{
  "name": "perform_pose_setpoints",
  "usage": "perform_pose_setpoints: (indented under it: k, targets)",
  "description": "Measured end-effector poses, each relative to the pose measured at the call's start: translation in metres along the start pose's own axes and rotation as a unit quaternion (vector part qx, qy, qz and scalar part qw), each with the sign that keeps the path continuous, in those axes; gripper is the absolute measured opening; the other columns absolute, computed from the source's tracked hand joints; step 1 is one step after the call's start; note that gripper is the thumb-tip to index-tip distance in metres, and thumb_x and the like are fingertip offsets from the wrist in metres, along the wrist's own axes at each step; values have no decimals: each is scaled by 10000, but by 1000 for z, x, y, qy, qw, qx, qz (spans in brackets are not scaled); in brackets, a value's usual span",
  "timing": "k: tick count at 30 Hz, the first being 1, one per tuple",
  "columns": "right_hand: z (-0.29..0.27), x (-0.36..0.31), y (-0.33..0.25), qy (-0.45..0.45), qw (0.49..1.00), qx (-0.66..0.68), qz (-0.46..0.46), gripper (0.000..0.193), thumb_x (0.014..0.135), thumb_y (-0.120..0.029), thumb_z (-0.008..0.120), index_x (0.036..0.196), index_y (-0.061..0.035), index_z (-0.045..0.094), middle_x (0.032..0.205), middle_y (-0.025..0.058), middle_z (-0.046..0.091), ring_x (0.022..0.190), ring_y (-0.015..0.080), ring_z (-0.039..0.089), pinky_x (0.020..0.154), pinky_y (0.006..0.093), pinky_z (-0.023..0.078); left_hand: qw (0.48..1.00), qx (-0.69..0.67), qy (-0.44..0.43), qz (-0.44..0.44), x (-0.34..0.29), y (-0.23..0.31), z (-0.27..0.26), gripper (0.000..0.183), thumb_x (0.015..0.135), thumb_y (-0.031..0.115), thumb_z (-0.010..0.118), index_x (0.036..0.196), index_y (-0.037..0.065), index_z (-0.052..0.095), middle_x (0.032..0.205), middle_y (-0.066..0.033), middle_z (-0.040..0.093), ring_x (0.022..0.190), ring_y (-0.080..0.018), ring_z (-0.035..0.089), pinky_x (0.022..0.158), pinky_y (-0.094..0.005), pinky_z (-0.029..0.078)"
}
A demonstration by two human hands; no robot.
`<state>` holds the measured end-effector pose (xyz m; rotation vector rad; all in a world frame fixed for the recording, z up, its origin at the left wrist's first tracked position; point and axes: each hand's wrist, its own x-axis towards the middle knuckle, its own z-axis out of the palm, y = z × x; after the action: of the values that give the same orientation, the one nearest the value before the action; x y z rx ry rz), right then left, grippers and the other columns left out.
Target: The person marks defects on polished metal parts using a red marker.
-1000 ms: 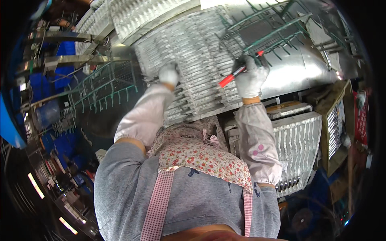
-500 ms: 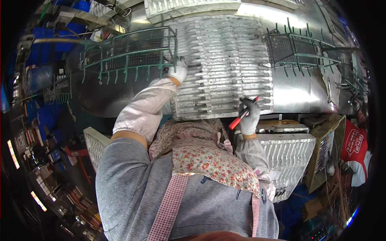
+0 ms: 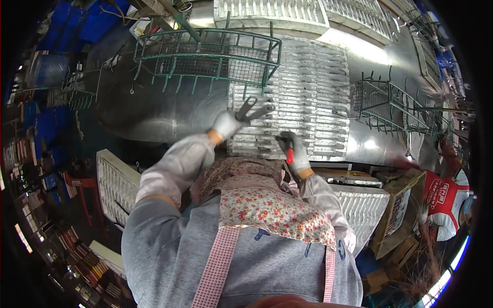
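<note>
Gloved in white, my left hand point(image 3: 225, 126) is closed on dark grey flat metal pieces with ring-shaped ends point(image 3: 255, 110), fanned apart in a V. They are over the left part of a pale slotted tray point(image 3: 308, 102), which has rows of ridges. My right hand point(image 3: 295, 150), in a glove with dark fingertips, is closed around a red pen point(image 3: 290, 155) near the tray's front edge. Part of the pen is hidden by the fingers.
A green wire rack with hooks point(image 3: 205, 56) overhangs the tray's far left; another point(image 3: 390, 102) is at the right. The metal table point(image 3: 154, 115) lies beneath. More slotted trays point(image 3: 272, 13) rest at the back, and others point(image 3: 117, 179) stand below its front edge. A cardboard box point(image 3: 398, 215) is lower right.
My left hand has come back toward me from the tray's left side and now shows the ring-ended metal pieces. My right hand has moved left with the pen, which is now turned more upright.
</note>
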<state>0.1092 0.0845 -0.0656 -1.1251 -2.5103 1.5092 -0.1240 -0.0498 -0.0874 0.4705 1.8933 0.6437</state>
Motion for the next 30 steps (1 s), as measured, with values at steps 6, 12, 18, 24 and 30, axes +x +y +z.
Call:
perform_pose_setpoints:
  k: [6,12,18,24,30]
  targets:
    - [47,40,-65,-109,951,283,57,287,881,-132,611,1138,-60,507,968,100,637,867,183,617,769,304,487,970,-218,70,84,-67,12,32,358,743,222,756,976,-24,640,858,-101,686,769,-136,635,709,-255,500]
    - [64,62,-92,-92,931,333,-117,140,904,-97,582,1029,-35,566,865,38,619,808,112,578,705,268,482,926,-269,201,170,-78,-15,21,322,825,222,685,1031,-18,626,875,-98,688,785,-127,635,693,-252,498]
    - [59,79,-65,-93,923,373,-6,137,945,-125,509,1040,-31,534,909,105,658,857,164,626,704,280,525,937,-236,221,129,-46,-43,-21,461,867,443,588,983,0,645,786,-115,673,703,-175,638,650,-286,488]
    - [47,97,-64,-57,937,336,-81,132,924,-103,549,1036,-34,539,914,92,666,858,151,630,733,253,489,969,-109,144,171,-17,-27,-30,475,852,482,582,975,29,656,797,-141,659,724,-215,637,658,-307,476]
    - [32,105,-55,-26,942,331,-57,176,927,-152,556,1063,-45,528,895,94,672,812,129,622,693,244,480,972,-162,130,111,13,-13,-30,529,853,529,553,947,17,651,753,-161,650,702,-319,624,643,-383,468]
